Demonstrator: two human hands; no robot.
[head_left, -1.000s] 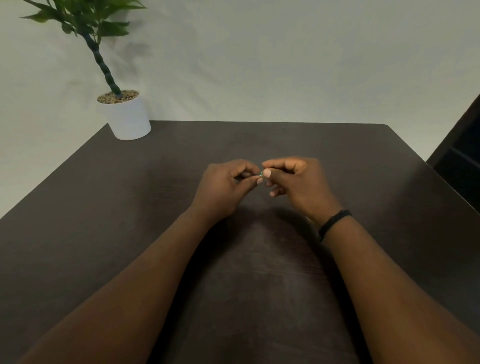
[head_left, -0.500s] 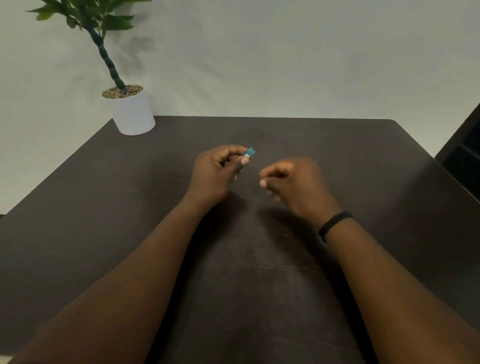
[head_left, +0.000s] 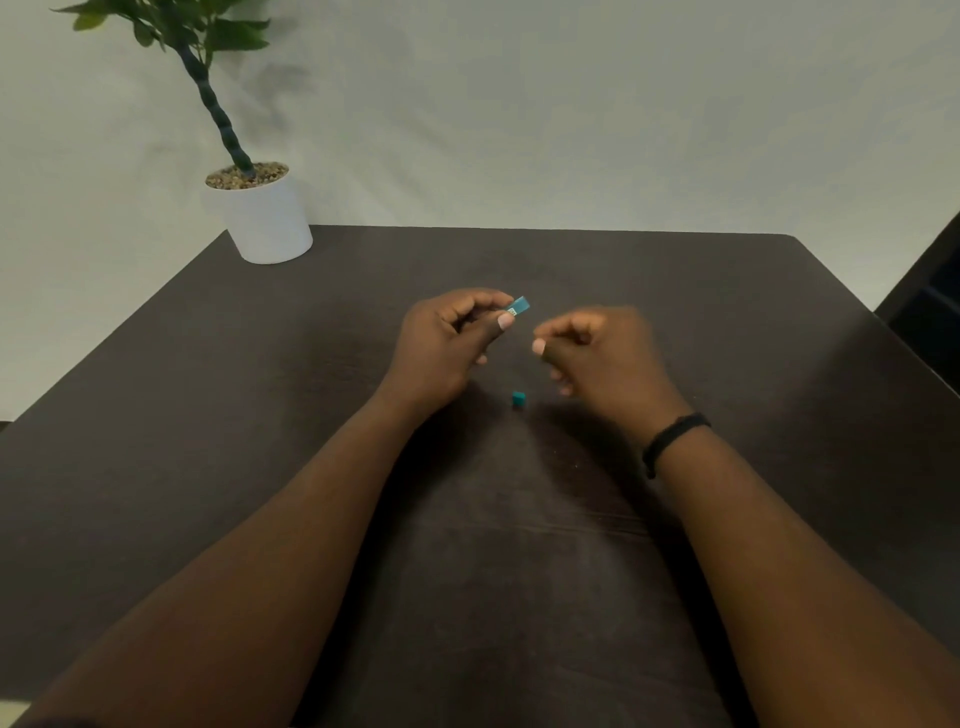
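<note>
Head view of two bare hands over a dark desk (head_left: 234, 415). The left hand (head_left: 441, 348) sits just left of desk centre. Its grip is closed to a narrow pinch, with thumb and forefinger pressed on the near end of a small blue tab (head_left: 518, 305). The free end of the tab points toward 2 o'clock, clear of the desk. The remaining fingers are curled into the palm.

The right hand (head_left: 608, 358) lies at 3 o'clock of the left, near it but apart, and is blurred. Its fingers are curled and the thumb tip is drawn in toward the forefinger. Nothing shows inside this grip.

A small teal piece (head_left: 518, 399) rests on the desk at 6 o'clock of the tab, between the two wrists and touching neither hand. A black band (head_left: 672, 436) circles the right wrist. A white pot (head_left: 267, 223) holding a green plant (head_left: 208, 88) stands at the desk's 10 o'clock corner, well apart from the hands.
</note>
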